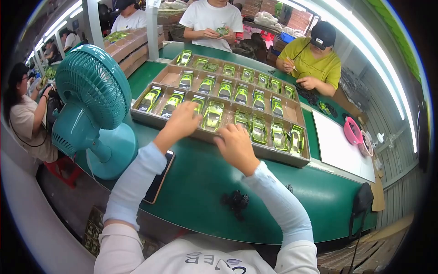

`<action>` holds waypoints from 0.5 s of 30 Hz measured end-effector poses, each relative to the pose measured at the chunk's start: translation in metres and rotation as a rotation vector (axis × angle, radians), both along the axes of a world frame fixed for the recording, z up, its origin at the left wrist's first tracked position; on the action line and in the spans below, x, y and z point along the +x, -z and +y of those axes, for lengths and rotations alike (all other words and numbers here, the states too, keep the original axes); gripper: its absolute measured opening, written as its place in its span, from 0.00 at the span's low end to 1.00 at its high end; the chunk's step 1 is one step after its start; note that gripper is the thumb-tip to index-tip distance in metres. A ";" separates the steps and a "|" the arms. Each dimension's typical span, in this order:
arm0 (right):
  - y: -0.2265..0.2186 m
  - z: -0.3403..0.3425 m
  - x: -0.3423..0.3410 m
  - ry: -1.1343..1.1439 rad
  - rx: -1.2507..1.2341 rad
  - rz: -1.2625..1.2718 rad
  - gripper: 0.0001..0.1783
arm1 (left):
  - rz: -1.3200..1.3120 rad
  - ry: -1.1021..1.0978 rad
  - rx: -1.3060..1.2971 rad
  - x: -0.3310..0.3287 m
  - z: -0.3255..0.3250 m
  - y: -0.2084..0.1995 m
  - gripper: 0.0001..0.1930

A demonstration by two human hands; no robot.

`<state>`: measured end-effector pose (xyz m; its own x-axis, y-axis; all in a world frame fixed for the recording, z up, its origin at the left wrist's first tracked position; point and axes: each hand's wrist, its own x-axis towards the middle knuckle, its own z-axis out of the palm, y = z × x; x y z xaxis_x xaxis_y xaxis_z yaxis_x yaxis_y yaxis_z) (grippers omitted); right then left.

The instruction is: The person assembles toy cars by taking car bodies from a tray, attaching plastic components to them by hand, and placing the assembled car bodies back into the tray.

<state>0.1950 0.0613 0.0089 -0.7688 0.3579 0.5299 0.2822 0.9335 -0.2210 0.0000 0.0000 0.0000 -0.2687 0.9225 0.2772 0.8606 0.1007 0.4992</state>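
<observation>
A wide shallow cardboard tray (pixel 283 157) divided into rows stands in front of me, filled with lime-green toy cars and car shells. My left hand (pixel 182 119) reaches over its near edge, fingers bent together on the near end of a green toy car (pixel 199 101), which they partly hide. To its right, my right hand (pixel 238 145) hovers at the tray's near wall, fingers spread and thumb apart, close to a clear-and-green car shell (pixel 242 118). Another shell (pixel 213 115) lies between the hands. Cars with dark fronts (pixel 172 104) sit left of my left hand.
A teal fan (pixel 93 86) stands at the left, beside a phone (pixel 160 178) on the green table (pixel 196 196). Small black parts (pixel 236 201) lie near me. A white board (pixel 340 141) and pink basket (pixel 352 131) are at right. Co-workers handle parts across the table.
</observation>
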 end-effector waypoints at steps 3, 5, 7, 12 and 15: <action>-0.002 -0.022 0.051 -0.132 -0.101 -0.003 0.09 | 0.176 -0.246 -0.022 -0.017 0.015 0.008 0.21; -0.001 -0.022 0.093 -0.096 -0.153 -0.036 0.08 | 0.214 -0.304 -0.291 -0.009 0.026 0.002 0.19; -0.002 -0.013 0.126 -0.057 -0.208 -0.067 0.08 | 0.227 -0.331 -0.296 -0.008 0.036 0.004 0.20; 0.009 0.014 0.180 0.147 -0.437 0.100 0.07 | 0.178 -0.394 -0.211 -0.017 0.048 0.006 0.22; 0.019 0.031 0.205 0.268 -0.718 0.256 0.07 | 0.006 -0.450 0.017 -0.026 0.063 0.012 0.22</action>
